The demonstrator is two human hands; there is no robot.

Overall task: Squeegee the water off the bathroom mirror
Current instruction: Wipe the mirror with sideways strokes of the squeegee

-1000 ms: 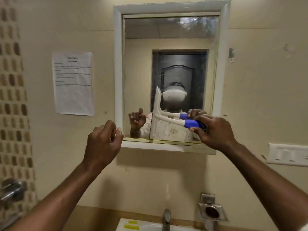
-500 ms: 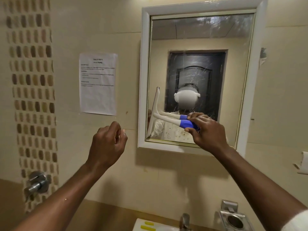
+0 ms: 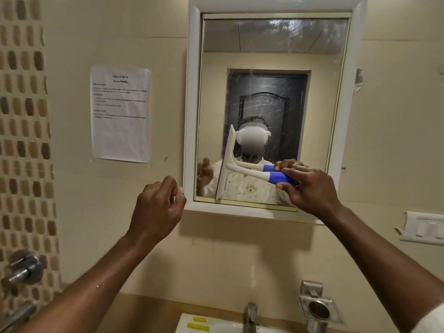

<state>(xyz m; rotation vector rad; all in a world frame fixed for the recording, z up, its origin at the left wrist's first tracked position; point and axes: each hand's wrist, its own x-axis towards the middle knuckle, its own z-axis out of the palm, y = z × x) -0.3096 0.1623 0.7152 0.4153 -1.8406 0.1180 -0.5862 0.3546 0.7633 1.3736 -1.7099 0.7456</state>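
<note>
The mirror [image 3: 319, 111] hangs on the beige wall in a white frame [image 3: 191, 116], streaked with water in its upper and middle parts. A white squeegee [image 3: 227, 164] with a blue grip stands with its blade upright against the lower left of the glass, its bottom end at the frame's lower edge. My right hand [image 3: 306, 186] is shut on the blue handle, to the right of the blade. My left hand [image 3: 158, 210] hovers in a loose fist just left of the frame's lower left corner, holding nothing.
A printed paper sheet [image 3: 120, 114] is taped to the wall left of the mirror. Below are a basin tap [image 3: 249, 316], a white sink rim [image 3: 192, 324] and a steel holder [image 3: 318, 308]. A wall valve [image 3: 24, 270] sits at lower left, a switch plate [image 3: 425, 228] at right.
The view swung, so the mirror shifted right, then partly back. The squeegee blade stays upright on the lower left of the glass. My left hand stays fisted beside the frame.
</note>
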